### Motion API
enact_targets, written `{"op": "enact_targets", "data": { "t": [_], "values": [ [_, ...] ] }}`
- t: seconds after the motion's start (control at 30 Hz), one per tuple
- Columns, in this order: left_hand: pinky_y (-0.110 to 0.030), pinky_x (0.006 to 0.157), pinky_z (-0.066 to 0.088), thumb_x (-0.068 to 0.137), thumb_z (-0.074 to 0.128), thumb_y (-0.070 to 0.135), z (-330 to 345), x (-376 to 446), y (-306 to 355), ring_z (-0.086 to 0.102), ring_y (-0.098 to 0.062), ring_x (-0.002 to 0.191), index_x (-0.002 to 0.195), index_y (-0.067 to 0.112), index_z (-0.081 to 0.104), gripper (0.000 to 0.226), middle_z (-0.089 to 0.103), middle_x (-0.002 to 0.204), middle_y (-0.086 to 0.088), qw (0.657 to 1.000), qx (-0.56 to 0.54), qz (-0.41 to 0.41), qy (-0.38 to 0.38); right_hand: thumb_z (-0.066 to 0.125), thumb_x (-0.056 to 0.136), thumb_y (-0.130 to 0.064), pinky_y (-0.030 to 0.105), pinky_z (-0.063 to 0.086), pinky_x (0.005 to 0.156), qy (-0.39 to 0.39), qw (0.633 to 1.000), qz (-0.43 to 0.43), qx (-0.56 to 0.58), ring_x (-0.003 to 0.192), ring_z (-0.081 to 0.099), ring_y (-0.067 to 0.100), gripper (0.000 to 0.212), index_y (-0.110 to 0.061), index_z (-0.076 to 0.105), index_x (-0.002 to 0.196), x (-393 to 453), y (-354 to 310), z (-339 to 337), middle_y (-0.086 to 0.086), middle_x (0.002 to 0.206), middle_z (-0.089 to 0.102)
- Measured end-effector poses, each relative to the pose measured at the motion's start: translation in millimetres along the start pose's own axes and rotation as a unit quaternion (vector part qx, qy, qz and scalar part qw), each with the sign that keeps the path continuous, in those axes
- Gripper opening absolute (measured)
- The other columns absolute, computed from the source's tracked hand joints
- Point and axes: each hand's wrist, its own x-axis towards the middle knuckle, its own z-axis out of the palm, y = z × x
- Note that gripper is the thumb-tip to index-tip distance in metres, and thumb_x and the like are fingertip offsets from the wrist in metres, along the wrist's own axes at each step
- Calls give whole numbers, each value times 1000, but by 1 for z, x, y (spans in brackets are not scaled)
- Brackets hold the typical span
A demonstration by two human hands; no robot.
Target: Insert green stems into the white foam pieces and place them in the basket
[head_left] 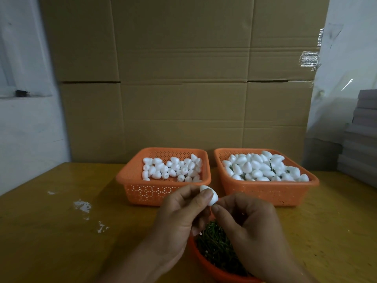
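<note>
Head view puts the grip right in front of me: my left hand [179,213] pinches a white foam piece [210,196] between thumb and curled fingers, the egg-shaped piece tilted with its narrow end up and away from me. My right hand [251,225] is curled with its thumb and forefinger closed together, their tips touching the lower end of that foam piece; I cannot tell whether a stem sits between them, since anything there is hidden. Both hands hover above an orange bowl [206,264] at the near edge of the table [61,231], and it holds a heap of green stems [216,244], partly covered by my wrists. Beyond the hands, toward the far edge, two orange perforated baskets stand side by side, close but apart. The left basket [140,190] carries a loose single layer of plain white foam pieces [173,168]. The right basket [265,193] is heaped higher with foam pieces [261,166], and a few green stems poke out among them. White crumbs [82,206] are scattered on the yellow-brown tabletop toward its left side. A wall of cardboard boxes [183,78] stands behind the baskets, and grey stacked sheets [361,144] rise at the right.
</note>
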Motion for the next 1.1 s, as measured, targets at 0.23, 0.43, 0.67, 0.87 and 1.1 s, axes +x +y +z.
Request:
{"op": "enact_targets", "data": {
  "t": [0.23, 0.43, 0.67, 0.87, 1.1],
  "values": [
    [-22, 52, 43, 82, 71, 42, -1, 0, -1, 54, -14, 61, 91, 17, 71, 26, 62, 70, -3, 996, 68, 60, -7, 72, 86, -29, 34, 54, 54, -5, 999, 3, 38, 54, 65, 13, 10, -33, 73, 76, 0, 0, 3, -7, 66, 73],
    [-15, 52, 43, 88, 65, 33, -5, 0, 5, 54, -4, 55, 83, 19, 68, 15, 59, 63, 5, 986, 125, 108, -18, 74, 88, -16, 22, 56, 58, -16, 996, -25, 88, 63, 70, 8, 16, -28, 77, 79, 0, 1, 6, -10, 71, 75],
    [-16, 48, 40, 87, 66, 39, -4, 0, 2, 51, -7, 52, 88, 20, 71, 19, 58, 60, 3, 990, 102, 98, -13, 72, 84, -25, 13, 51, 61, -22, 991, 0, 134, 63, 69, 5, 10, -26, 78, 76, 2, -1, 6, -4, 70, 76],
    [-18, 48, 39, 91, 53, 59, -2, -3, -2, 52, -13, 55, 107, 34, 68, 33, 59, 70, -3, 987, 124, 100, -32, 72, 85, -22, 14, 48, 53, 47, 988, 86, 116, 54, 62, 1, 13, -20, 76, 73, 21, 2, -9, -1, 67, 74],
    [-33, 55, 43, 90, 43, 70, -4, -6, -11, 52, -9, 59, 93, 32, 64, 43, 55, 64, 9, 947, 282, 150, -37, 69, 91, -25, 37, 56, 60, 211, 961, 144, -105, 61, 64, 12, 13, -18, 78, 86, 76, 59, -47, -8, 64, 69]
  ]
}}
